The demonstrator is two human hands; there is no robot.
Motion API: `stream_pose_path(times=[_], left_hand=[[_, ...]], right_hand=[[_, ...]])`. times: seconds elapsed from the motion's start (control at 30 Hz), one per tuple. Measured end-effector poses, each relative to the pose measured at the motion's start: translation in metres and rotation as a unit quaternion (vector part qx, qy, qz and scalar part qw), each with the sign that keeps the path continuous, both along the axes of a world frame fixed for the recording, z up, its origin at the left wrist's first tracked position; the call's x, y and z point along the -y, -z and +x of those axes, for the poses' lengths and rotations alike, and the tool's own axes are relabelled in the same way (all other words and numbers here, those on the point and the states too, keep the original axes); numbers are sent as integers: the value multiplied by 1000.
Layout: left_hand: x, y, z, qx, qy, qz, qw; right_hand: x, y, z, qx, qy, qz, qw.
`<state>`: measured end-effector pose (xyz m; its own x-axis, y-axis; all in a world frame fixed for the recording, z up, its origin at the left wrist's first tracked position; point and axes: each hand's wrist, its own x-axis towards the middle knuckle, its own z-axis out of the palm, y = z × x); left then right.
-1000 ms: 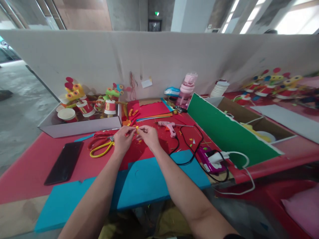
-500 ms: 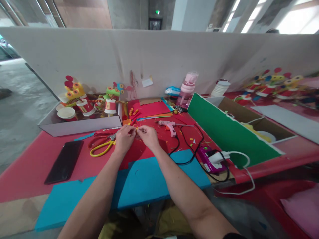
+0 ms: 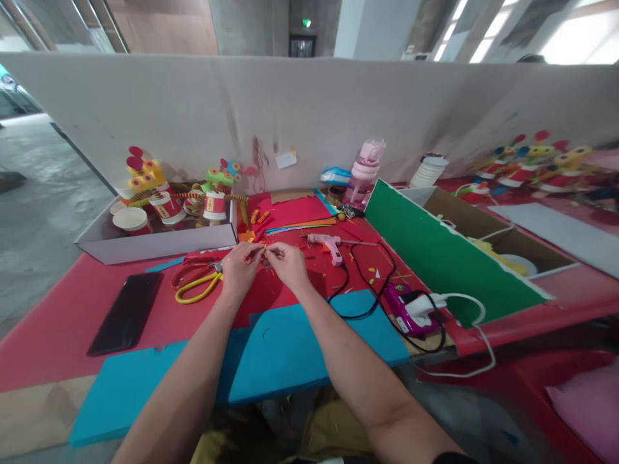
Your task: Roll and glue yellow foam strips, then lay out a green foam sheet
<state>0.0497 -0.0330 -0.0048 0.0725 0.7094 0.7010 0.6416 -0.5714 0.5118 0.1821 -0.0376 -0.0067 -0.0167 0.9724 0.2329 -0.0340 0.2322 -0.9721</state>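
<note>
Left hand (image 3: 239, 267), right hand (image 3: 289, 264) both pinching tiny yellow piece (image 3: 265, 249); scant fingertip grip risking a slip. Glue gun (image 3: 327, 247) lying near right hand: sideways drift could knock it.

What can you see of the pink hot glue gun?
The pink hot glue gun looks plastic and lies on its side on the red work surface, nozzle pointing left, grip angled toward the camera. A thin pale stick juts from its rear; a black cord leaves the grip. Right of the right hand, it is touched by neither.
</note>
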Motion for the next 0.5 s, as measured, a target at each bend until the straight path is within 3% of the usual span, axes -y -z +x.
stream_pose_path(times=[0.2,0.5], left_hand=[[0,2,-1,-32,2,20,999],[-2,2,-2,-171,-11,85,981]], right_hand=[[1,-1,0,10,3,5,1000],[-4,7,0,27,12,2,1000]])
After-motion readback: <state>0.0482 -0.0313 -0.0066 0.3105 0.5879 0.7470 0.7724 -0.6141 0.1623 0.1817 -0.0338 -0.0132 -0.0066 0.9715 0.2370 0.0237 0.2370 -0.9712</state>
